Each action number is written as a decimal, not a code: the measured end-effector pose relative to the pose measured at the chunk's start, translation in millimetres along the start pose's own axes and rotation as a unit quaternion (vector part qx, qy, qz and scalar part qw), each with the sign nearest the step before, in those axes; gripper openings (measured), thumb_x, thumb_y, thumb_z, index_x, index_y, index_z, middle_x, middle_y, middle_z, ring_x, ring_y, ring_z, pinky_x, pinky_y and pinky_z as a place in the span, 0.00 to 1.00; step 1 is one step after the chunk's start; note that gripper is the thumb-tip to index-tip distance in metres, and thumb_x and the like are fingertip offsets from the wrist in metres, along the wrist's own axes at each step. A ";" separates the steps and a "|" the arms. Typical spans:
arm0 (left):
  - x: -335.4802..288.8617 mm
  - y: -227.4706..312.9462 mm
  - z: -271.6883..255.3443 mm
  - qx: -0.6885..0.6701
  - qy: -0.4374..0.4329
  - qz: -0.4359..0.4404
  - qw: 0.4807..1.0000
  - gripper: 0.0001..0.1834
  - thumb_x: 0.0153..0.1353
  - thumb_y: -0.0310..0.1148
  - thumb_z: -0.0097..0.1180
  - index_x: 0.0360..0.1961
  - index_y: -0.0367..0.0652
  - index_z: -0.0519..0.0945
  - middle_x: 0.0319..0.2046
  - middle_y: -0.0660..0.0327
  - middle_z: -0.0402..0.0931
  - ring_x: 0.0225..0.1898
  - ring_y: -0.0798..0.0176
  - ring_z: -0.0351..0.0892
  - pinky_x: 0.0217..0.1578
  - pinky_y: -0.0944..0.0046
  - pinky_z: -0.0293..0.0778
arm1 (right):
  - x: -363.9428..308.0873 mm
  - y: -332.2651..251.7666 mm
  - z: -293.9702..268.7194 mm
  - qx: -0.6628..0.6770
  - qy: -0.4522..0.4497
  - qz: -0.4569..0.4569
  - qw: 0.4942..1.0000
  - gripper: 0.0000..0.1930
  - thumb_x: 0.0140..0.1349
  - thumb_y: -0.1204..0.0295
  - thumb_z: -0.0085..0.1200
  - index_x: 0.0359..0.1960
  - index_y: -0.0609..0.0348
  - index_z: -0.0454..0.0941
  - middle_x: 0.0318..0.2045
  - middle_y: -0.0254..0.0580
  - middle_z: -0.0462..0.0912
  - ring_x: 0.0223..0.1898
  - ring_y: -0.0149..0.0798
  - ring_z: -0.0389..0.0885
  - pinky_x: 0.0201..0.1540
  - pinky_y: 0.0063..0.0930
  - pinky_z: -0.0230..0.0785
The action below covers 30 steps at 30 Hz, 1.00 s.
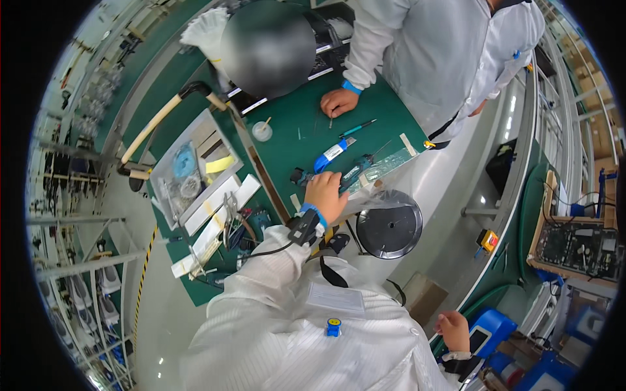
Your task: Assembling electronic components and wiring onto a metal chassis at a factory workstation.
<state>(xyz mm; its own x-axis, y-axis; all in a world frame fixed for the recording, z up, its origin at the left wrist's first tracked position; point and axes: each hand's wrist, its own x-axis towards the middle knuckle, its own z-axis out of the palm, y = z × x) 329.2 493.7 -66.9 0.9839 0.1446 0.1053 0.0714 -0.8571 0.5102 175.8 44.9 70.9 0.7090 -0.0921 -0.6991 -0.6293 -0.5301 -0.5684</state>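
Note:
My left hand (326,197) reaches over the near edge of the green table and is closed on a teal-and-black cordless drill (352,177) lying there; the palm hides its middle. A thin bit points away to the right. Just beyond the drill lie a blue tool or packet with a white label (332,154) and a teal pen (357,128). To the right of my body, my right hand (454,331) hangs low with curled fingers and nothing visible in them. Near it is a blue device with a small screen (484,337).
Across the table a person in a white coat rests a hand (340,102) on a small part. A grey bin (218,171) of supplies and several hand tools stand left. A round black stool (389,225) is by the near edge. A small cup (262,131) sits on the table.

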 end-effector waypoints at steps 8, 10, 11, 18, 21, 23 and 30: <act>41.6 -20.2 14.4 0.064 -0.154 -0.037 0.985 0.30 0.48 0.48 0.68 0.49 0.40 0.79 0.43 0.52 0.79 0.47 0.47 0.78 0.50 0.49 0.70 | 14.7 -57.4 40.2 0.056 -0.005 0.027 0.998 0.11 0.69 0.72 0.56 0.46 0.69 0.78 0.30 0.39 0.82 0.29 0.31 0.81 0.34 0.25 0.75; 35.1 -7.5 -7.8 0.007 -0.120 -0.026 0.992 0.27 0.45 0.47 0.68 0.42 0.37 0.82 0.39 0.49 0.80 0.44 0.44 0.79 0.45 0.46 0.73 | 25.1 -62.8 46.2 0.033 -0.040 0.022 0.998 0.11 0.70 0.72 0.56 0.46 0.68 0.78 0.31 0.39 0.83 0.30 0.30 0.82 0.34 0.24 0.75; 27.5 4.7 -18.5 -0.042 -0.103 -0.025 0.993 0.27 0.44 0.47 0.68 0.40 0.36 0.82 0.38 0.47 0.80 0.42 0.43 0.79 0.44 0.45 0.73 | 28.2 -66.6 50.6 0.036 -0.041 0.021 0.998 0.11 0.70 0.72 0.56 0.46 0.68 0.78 0.31 0.38 0.83 0.29 0.30 0.82 0.34 0.24 0.75; -63.4 100.4 -39.9 -0.439 -0.111 -0.029 0.891 0.26 0.48 0.42 0.71 0.44 0.37 0.78 0.38 0.46 0.78 0.41 0.40 0.79 0.42 0.49 0.74 | 48.2 -114.1 100.7 0.034 -0.186 -0.097 0.977 0.24 0.68 0.79 0.55 0.64 0.65 0.66 0.48 0.38 0.80 0.47 0.28 0.78 0.50 0.24 0.72; -95.7 106.5 -23.6 -0.477 -0.063 -0.061 0.875 0.27 0.48 0.43 0.71 0.44 0.37 0.78 0.38 0.46 0.78 0.41 0.40 0.79 0.41 0.48 0.74 | 53.7 -126.1 118.5 -0.011 -0.265 -0.163 0.950 0.22 0.69 0.77 0.54 0.63 0.65 0.67 0.48 0.39 0.80 0.46 0.31 0.81 0.49 0.28 0.75; -98.0 98.5 -20.8 -0.442 -0.039 -0.088 0.892 0.27 0.50 0.43 0.70 0.44 0.36 0.77 0.38 0.45 0.78 0.40 0.40 0.80 0.41 0.48 0.74 | 53.7 -114.4 117.7 -0.052 -0.266 -0.142 0.952 0.21 0.68 0.77 0.55 0.62 0.66 0.69 0.47 0.38 0.81 0.45 0.30 0.80 0.49 0.25 0.74; -31.4 43.2 14.7 -0.178 0.020 -0.080 0.981 0.24 0.46 0.39 0.66 0.43 0.37 0.80 0.38 0.45 0.78 0.38 0.40 0.81 0.40 0.44 0.77 | 31.4 -50.0 83.2 -0.158 -0.208 -0.075 0.962 0.15 0.70 0.72 0.56 0.53 0.69 0.77 0.37 0.38 0.83 0.37 0.27 0.79 0.40 0.23 0.74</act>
<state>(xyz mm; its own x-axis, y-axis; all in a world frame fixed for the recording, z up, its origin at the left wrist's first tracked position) 303.8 444.9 -60.7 0.9569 0.2888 0.0294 0.1556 -0.5959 0.7878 203.1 138.6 41.3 0.5547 0.3160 -0.7697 -0.3548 -0.7470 -0.5623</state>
